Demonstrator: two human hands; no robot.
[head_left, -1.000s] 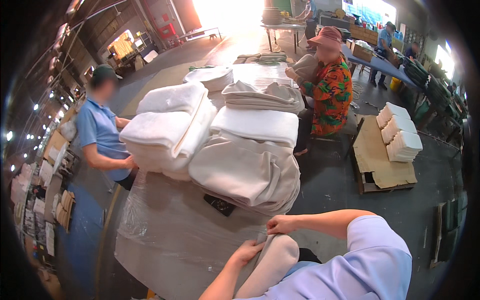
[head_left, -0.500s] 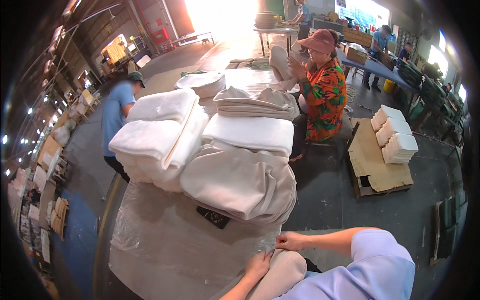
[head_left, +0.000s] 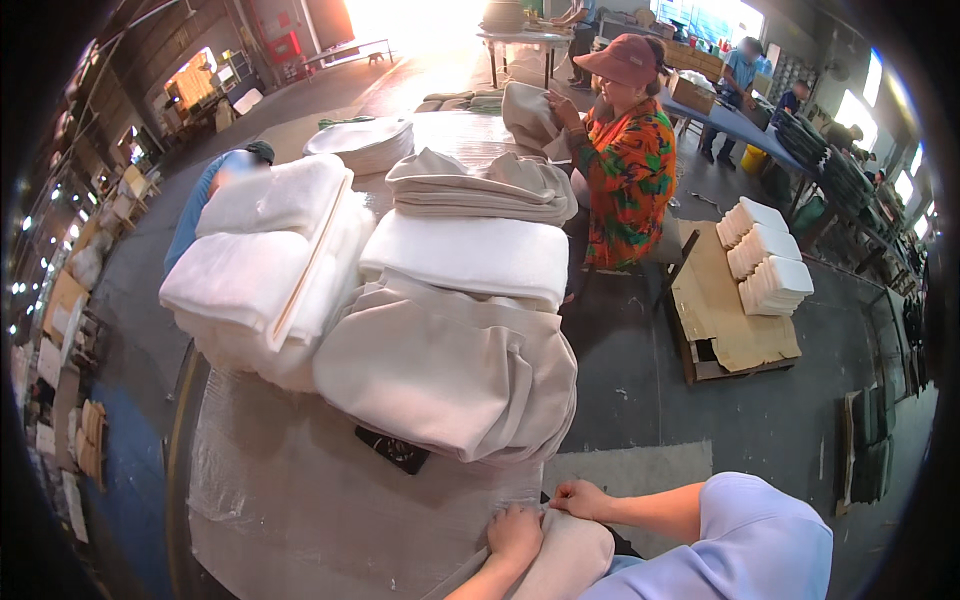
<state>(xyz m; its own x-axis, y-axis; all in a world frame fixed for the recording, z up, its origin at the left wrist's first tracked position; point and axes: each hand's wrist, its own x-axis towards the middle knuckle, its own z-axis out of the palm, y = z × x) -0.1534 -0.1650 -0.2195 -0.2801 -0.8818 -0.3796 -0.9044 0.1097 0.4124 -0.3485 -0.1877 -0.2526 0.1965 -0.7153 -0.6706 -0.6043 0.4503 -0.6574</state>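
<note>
Cloth (head_left: 568,562), beige and bulging, lies between five and six o'clock, beside the near end of the table (head_left: 300,490). At nine to ten, a white stack (head_left: 245,255) stands high. At seven, a black item (head_left: 392,451) lies at the near edge of the beige pile (head_left: 430,375), whose loose folds might slide if knocked. At six, the left hand (head_left: 515,535) rests over the cloth's edge, fingers bent; whether it clasps or merely presses, I cannot tell. Toward five, the right hand (head_left: 580,500) seems to pinch that edge, fingertips close together. Uneven pulling could pucker the cloth; a slipping pinch could let its edge fall away.
</note>
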